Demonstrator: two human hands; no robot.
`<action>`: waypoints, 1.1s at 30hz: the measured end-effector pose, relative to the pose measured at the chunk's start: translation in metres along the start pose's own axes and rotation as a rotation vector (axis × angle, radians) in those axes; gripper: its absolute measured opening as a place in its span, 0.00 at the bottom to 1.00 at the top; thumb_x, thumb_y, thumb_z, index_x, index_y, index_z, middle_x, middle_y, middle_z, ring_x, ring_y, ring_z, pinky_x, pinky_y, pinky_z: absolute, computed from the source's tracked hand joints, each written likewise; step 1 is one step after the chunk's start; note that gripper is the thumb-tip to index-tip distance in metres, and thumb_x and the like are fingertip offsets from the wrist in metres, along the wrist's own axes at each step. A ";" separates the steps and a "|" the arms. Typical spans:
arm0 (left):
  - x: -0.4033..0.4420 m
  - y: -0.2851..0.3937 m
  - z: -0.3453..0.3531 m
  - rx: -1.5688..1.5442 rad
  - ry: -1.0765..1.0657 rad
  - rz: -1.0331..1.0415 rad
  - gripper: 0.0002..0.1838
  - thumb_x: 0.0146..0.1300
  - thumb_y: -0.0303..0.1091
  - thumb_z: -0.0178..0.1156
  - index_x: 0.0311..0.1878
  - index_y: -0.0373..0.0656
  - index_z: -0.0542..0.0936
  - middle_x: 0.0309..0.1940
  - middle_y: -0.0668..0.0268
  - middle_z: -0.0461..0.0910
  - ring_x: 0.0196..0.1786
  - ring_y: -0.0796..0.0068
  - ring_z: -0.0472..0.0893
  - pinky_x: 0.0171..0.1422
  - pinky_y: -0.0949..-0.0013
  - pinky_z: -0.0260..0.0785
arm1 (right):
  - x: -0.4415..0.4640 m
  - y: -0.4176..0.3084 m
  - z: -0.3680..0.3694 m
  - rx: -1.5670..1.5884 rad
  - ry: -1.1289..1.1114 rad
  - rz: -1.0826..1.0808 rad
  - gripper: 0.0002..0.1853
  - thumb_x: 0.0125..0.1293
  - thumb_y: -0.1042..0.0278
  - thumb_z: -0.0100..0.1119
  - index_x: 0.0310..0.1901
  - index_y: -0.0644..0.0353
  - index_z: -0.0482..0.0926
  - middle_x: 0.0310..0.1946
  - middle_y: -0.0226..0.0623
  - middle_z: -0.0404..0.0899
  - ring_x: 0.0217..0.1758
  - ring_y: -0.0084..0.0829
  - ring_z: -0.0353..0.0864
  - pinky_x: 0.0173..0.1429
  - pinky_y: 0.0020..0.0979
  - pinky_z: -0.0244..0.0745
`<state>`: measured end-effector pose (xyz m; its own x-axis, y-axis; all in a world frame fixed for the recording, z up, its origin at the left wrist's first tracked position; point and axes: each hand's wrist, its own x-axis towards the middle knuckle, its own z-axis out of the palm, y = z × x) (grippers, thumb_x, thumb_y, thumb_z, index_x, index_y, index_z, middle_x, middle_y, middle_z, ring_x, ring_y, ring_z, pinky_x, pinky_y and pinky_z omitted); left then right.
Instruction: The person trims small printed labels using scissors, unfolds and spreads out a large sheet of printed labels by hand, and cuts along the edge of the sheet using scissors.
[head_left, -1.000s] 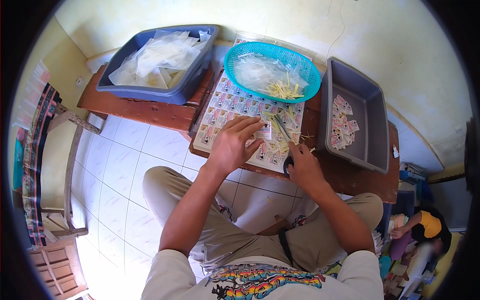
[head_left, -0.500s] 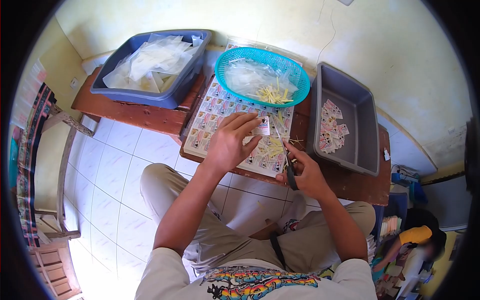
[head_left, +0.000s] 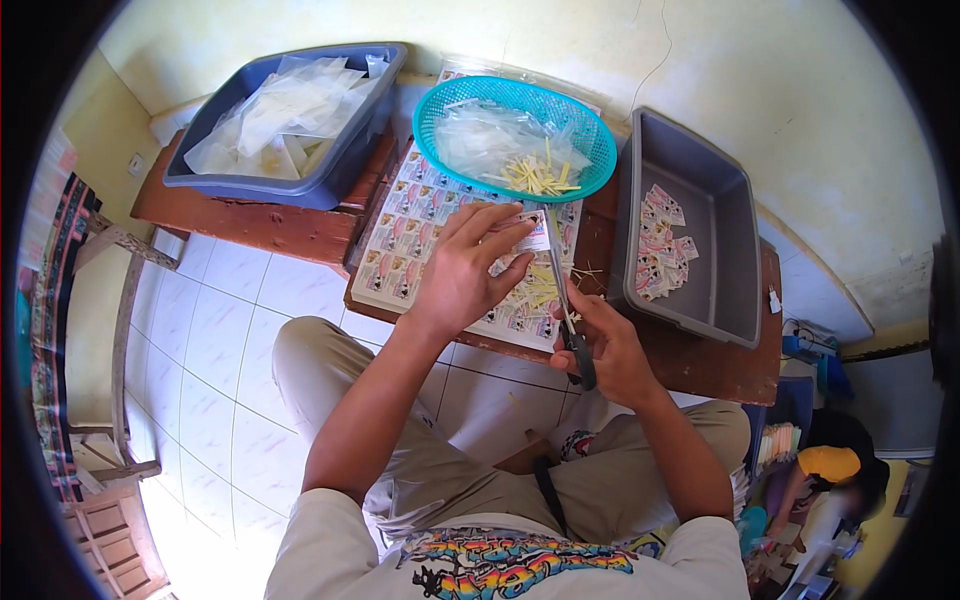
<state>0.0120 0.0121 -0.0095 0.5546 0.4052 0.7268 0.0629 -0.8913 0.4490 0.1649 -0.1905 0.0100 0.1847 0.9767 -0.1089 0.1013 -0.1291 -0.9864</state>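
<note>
My left hand (head_left: 470,262) pinches a small printed label (head_left: 535,232) between thumb and fingers, above the printed sheets. In my right hand (head_left: 610,345) is a pair of scissors (head_left: 560,285) with dark handles, its blades pointing up along the label's right edge. Whether the blades touch the label I cannot tell. Under both hands lies a stack of printed sheets (head_left: 392,262) covered in rows of the same label design. Thin yellowish paper strips (head_left: 538,290) and cut pieces are scattered on the sheets below the label.
A turquoise basket (head_left: 425,125) with clear plastic and yellowish strips stands behind the sheets. The grey tray (head_left: 715,250) at right holds several cut labels (head_left: 660,250). At left, a blue-grey tub (head_left: 340,165) holds plastic sheets on a wooden bench (head_left: 245,225). Another person (head_left: 830,465) is at lower right.
The scissors have shifted slightly left, and their blades now stand closer to upright beside the label. My left hand still holds the label. The whole view has tilted a little.
</note>
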 end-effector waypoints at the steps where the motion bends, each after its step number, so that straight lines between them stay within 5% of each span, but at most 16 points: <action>1: 0.000 0.000 0.000 0.003 -0.005 -0.003 0.21 0.53 0.28 0.80 0.53 0.43 0.90 0.59 0.59 0.86 0.57 0.57 0.85 0.63 0.54 0.78 | 0.000 0.001 0.000 0.001 0.002 0.003 0.53 0.61 0.70 0.84 0.84 0.55 0.61 0.55 0.31 0.71 0.51 0.22 0.81 0.57 0.24 0.85; 13: -0.001 0.003 -0.001 -0.027 -0.023 -0.010 0.21 0.54 0.29 0.80 0.53 0.45 0.90 0.58 0.63 0.86 0.57 0.59 0.85 0.63 0.56 0.78 | 0.006 -0.001 0.004 0.020 0.006 0.009 0.52 0.62 0.70 0.82 0.84 0.56 0.61 0.56 0.32 0.71 0.53 0.22 0.80 0.56 0.24 0.86; 15: -0.002 0.003 -0.002 -0.027 -0.026 -0.014 0.21 0.54 0.29 0.80 0.53 0.45 0.90 0.58 0.63 0.86 0.57 0.59 0.85 0.63 0.56 0.78 | 0.007 -0.001 0.005 0.055 0.011 0.004 0.54 0.63 0.62 0.84 0.84 0.64 0.59 0.57 0.34 0.73 0.51 0.24 0.79 0.58 0.27 0.78; 33: -0.006 0.002 0.003 -0.029 -0.040 -0.003 0.19 0.55 0.30 0.80 0.52 0.44 0.90 0.57 0.61 0.86 0.59 0.56 0.84 0.65 0.54 0.78 | 0.007 0.002 0.005 0.043 0.021 0.003 0.53 0.63 0.67 0.83 0.84 0.63 0.59 0.57 0.33 0.73 0.50 0.24 0.79 0.52 0.28 0.82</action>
<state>0.0111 0.0076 -0.0141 0.5873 0.3987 0.7044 0.0406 -0.8837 0.4663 0.1611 -0.1832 0.0066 0.2050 0.9726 -0.1093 0.0584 -0.1236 -0.9906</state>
